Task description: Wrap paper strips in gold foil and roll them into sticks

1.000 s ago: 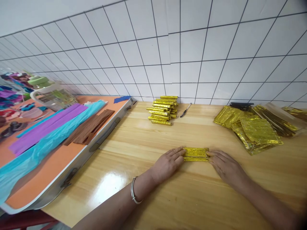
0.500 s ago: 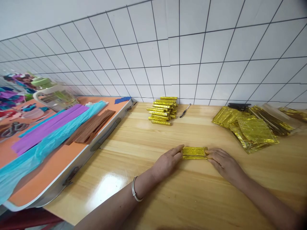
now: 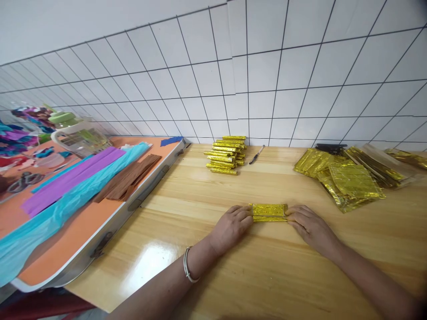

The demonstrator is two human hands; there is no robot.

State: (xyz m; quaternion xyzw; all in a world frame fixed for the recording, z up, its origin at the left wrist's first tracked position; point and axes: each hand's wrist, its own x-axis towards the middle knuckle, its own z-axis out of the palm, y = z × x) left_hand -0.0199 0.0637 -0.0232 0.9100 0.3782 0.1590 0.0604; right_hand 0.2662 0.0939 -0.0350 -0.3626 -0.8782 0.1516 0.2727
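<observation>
A gold foil sheet (image 3: 268,210), folded into a narrow band with a crease along its near side, lies flat on the wooden table. My left hand (image 3: 231,227) holds its left end with bent fingers, and a bracelet (image 3: 189,265) circles that wrist. At the other end my right hand (image 3: 310,227) has its fingers closed on the foil. The fingertips of both hands cover the ends of the band. Beyond them, against the wall, a pile of slim gold foil rolls (image 3: 225,155) sits beside a pen (image 3: 256,154).
At the back right lie flat gold foil sheets (image 3: 355,180), next to black strips (image 3: 331,148) and a clear bag (image 3: 390,162). On the left, an orange-topped folding table (image 3: 78,229) bears crepe paper strips (image 3: 76,178), scissors (image 3: 25,181) and a plastic basket (image 3: 85,138). A tiled wall (image 3: 267,89) bounds the back.
My left hand's fingers have drawn back slightly to the left and curled more, baring the foil's upper left corner. My right hand stays on its end. The view has shifted a little.
</observation>
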